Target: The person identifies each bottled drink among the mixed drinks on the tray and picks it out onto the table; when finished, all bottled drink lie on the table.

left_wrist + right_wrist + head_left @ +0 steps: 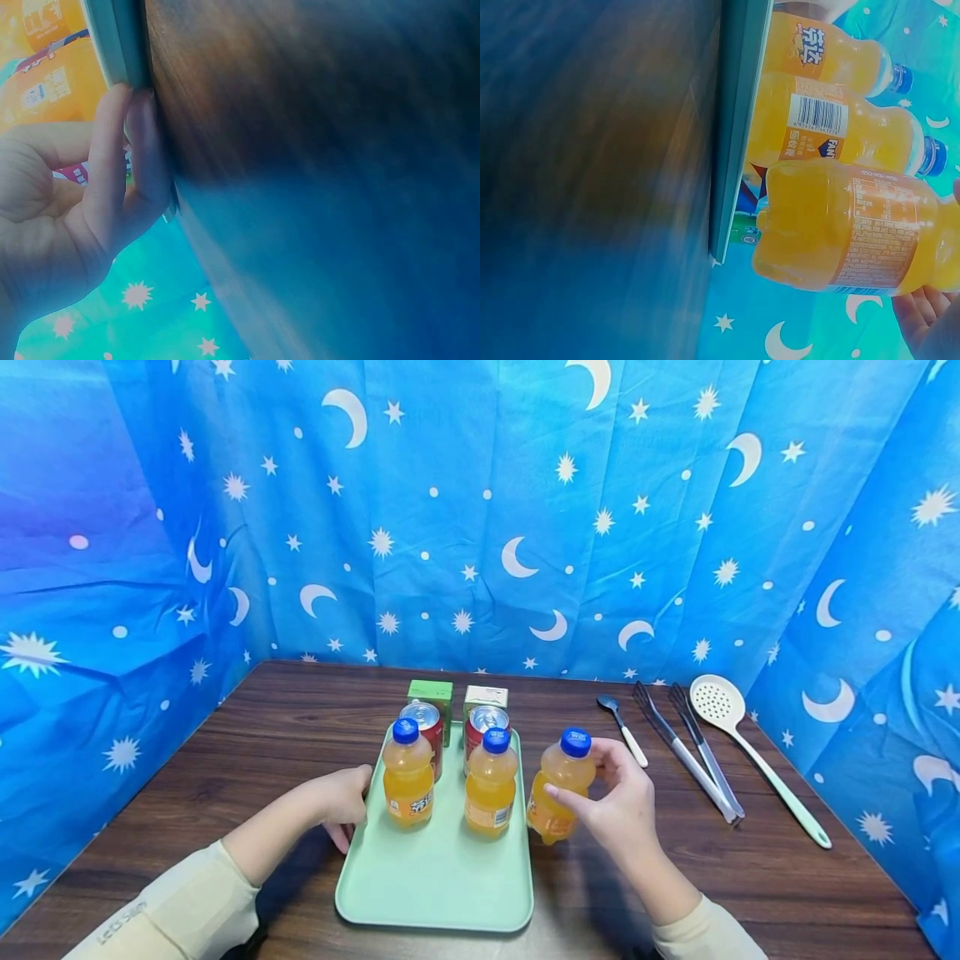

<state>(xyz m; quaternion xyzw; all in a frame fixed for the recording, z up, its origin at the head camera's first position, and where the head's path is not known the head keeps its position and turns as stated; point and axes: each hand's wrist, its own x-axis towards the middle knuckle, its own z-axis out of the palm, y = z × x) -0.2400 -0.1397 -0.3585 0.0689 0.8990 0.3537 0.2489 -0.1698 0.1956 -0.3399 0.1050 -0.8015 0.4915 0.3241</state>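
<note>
My right hand (pixel 621 802) grips a bottle of orange soda (pixel 557 781) with a blue cap, thumb on its near side and fingers behind. It is slightly tilted beside the right rim of the light green tray (pixel 431 889); in the right wrist view, the held bottle (pixel 817 225) shows its printed label. At the tray's left rim, my left hand (pixel 347 806) holds the edge; the left wrist view shows fingers (pixel 109 157) against that rim. Two matching bottles, a left one (pixel 408 777) and a right one (pixel 491 789), stand upright on the tray.
Behind the bottles stand two red cans, one left (pixel 423 718) and one right (pixel 487 720). Farther back are a green carton (pixel 431 687) and a white-topped carton (pixel 486 695). A spoon (pixel 622 731), tongs (pixel 693 760) and a skimmer (pixel 757 752) lie at right.
</note>
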